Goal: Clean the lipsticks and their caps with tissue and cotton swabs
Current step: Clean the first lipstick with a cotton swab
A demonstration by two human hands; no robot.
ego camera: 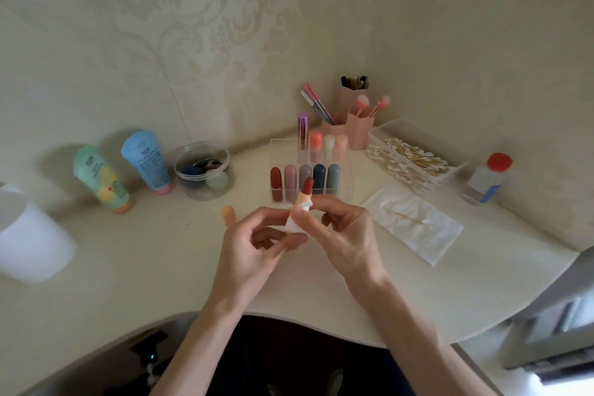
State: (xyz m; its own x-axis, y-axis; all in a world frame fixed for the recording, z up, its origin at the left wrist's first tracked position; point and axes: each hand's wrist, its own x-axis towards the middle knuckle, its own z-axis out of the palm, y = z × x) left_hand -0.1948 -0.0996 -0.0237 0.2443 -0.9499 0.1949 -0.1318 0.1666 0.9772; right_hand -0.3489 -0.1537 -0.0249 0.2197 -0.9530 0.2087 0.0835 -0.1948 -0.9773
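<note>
Right hand (347,235) gripped the open lipstick (307,189); left hand (254,247) pinched a tissue (292,226) around its base

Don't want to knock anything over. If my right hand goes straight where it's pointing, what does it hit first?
Probably the clear lipstick organizer, at its front row; the right hand holding the open lipstick points at it, though depth is unclear.

Cream damask wallpaper (225,26); curved pale tabletop (128,267) in the corner; soft, even light
</note>
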